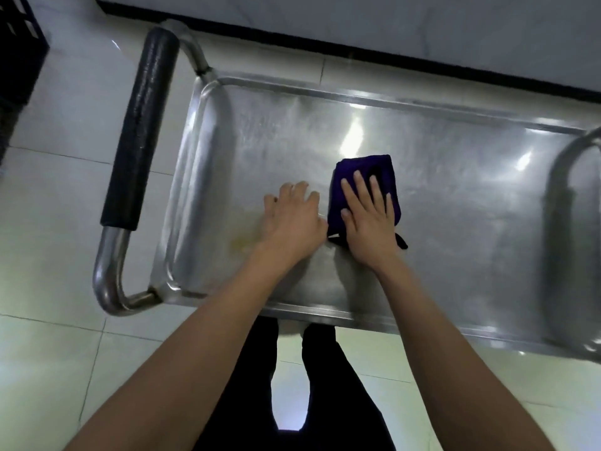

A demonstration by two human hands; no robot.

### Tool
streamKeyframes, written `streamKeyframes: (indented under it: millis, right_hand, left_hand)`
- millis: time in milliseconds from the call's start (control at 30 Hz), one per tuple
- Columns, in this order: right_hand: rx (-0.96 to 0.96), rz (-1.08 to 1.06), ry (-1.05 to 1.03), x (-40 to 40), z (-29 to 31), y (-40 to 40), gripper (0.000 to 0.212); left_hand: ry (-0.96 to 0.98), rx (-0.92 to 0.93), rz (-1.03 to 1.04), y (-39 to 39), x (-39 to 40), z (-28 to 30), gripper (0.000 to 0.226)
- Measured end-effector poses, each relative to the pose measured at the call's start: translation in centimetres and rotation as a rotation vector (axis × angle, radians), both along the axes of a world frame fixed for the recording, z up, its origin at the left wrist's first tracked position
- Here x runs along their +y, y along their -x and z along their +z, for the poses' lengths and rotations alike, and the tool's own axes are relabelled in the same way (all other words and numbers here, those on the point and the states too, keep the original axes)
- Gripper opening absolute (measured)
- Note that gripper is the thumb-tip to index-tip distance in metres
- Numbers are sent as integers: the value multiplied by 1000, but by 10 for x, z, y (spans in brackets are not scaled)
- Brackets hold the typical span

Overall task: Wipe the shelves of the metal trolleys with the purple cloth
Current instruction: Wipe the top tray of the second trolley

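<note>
Floor [58, 336]: pale glossy tiles with thin joints, running under and round the trolley; a dark strip borders it along the far side.

Trolley [455, 304]: steel, seen from above, lying across the view. Top shelf [439, 206] is a shallow tray with a raised rim, dull and streaked, with bright light glints near the middle and right. A faint yellowish stain [240, 244] sits near the left front corner.

Handle [143, 125]: bent steel tube at the trolley's left end, its long straight run wrapped in a black sleeve. A second steel tube [566, 170] curves over the shelf at the right edge of the view.

Crate [19, 50]: dark, slatted, on the floor at the upper left, well apart from the trolley, partly cut off.

Legs [328, 385]: in dark trousers, just beside the trolley's near edge.

Cloth [364, 167]: purple, folded to a pad, lying on the shelf just right of its middle, one dark corner trailing out beside the right wrist.

Right hand [369, 222]: flat on the cloth, palm down, fingers straight and slightly spread; grip wide, pressing the cloth to the shelf.

Left hand [292, 219]: palm down on the bare shelf just left of the cloth, fingers relaxed and a little bent; grip wide, holding nothing.
</note>
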State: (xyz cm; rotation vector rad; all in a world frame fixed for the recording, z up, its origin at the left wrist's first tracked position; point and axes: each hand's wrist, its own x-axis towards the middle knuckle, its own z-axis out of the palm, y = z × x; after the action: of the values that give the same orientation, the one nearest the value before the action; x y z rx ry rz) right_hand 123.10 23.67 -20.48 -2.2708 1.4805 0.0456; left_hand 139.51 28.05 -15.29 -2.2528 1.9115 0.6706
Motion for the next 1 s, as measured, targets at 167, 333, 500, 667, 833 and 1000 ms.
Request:
streamKeyframes:
  millis: [167, 333, 500, 667, 833, 1000]
  right_hand:
    - [23, -77, -8, -2, -4, 86, 56]
    - [45, -100, -14, 1, -7, 139, 56]
    - [72, -119, 18, 11, -12, 128, 57]
    - [66, -83, 40, 40, -13, 88, 59]
    - [37, 7, 58, 81, -17, 38, 60]
    - [-30, -53, 56, 83, -15, 39, 56]
  left_hand:
    - [-96, -96, -6, 31, -6, -8, 44]
    - [-89, -108, -22, 34, -8, -12, 47]
    - [-20, -115, -41, 27, -1, -17, 44]
    - [6, -150, -73, 18, -4, -18, 45]
    - [8, -141, -111, 13, 0, -21, 50]
    - [-28, -28, -120, 3, 14, -11, 50]
